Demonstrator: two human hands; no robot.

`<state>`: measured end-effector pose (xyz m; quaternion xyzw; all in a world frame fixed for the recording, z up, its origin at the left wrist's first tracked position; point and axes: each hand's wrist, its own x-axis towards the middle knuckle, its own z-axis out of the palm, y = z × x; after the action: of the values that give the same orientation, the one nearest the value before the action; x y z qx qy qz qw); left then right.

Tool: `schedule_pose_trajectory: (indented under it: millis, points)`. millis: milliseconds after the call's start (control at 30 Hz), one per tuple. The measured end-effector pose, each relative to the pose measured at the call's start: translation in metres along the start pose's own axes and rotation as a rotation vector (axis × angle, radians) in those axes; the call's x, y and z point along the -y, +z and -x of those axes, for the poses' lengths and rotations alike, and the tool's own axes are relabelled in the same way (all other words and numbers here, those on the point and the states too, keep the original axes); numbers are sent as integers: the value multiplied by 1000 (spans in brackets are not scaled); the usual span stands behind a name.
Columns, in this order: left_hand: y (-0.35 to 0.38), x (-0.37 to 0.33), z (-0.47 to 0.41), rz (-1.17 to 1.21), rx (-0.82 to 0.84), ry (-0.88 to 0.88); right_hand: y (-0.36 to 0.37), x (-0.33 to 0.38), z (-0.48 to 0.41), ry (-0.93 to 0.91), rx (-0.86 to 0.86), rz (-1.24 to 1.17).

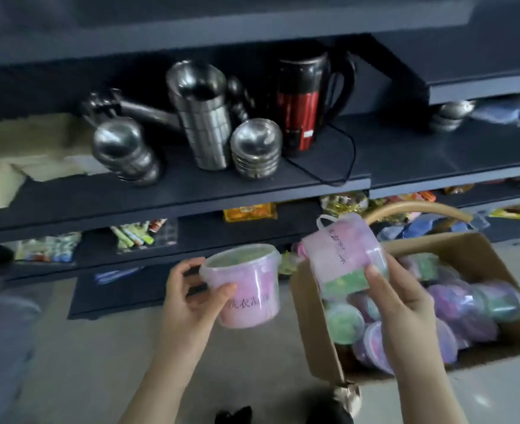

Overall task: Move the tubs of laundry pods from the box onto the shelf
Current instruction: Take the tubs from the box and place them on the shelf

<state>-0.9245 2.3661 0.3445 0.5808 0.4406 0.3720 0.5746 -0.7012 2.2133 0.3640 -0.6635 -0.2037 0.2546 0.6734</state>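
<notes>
Tubs of laundry pods: I have two in hand, and the others lie in the box. At 6 o'clock in my head view, the left hand point(188, 295) grips a pink translucent tub point(246, 289) upright. The thumb lies across its front and the fingers curl behind the rim. Its clear lid is on, and dark handwriting crosses the side. At 4 o'clock the right hand point(402, 298) grasps a second tub point(344, 249), its top leaning toward 11 o'clock, with the thumb on a green band. Both tubs are in the air, apart from each other. The cardboard box point(313, 325) sits open on the floor point(99, 362) at 4 to 5 o'clock, with more lidded tubs point(466, 304) heaped inside. On the dark shelf point(191, 194), at 11 to 12 o'clock, stand stacked steel cups point(203, 117), steel bowls point(255, 148) and a black and red jug point(301, 102).
</notes>
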Motion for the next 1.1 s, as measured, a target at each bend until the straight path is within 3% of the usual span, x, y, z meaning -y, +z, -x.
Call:
schedule_pose_trajectory:
  millis: [167, 467, 667, 867, 1100]
  points:
    - [-112, -82, 1, 0, -213, 223, 115, 75, 16, -208, 320, -13]
    - [-243, -179, -29, -17, -389, 461, 268, 172, 3, -580, 619, 85]
    - [-290, -210, -100, -47, -479, 564, 343, 214, -47, -782, 665, 133]
    - [-306, -234, -198, -22, -414, 598, 406, 232, -114, -845, 680, 93]
    - [-315, -235, -290, -122, -382, 599, 453, 237, -173, -928, 621, 413]
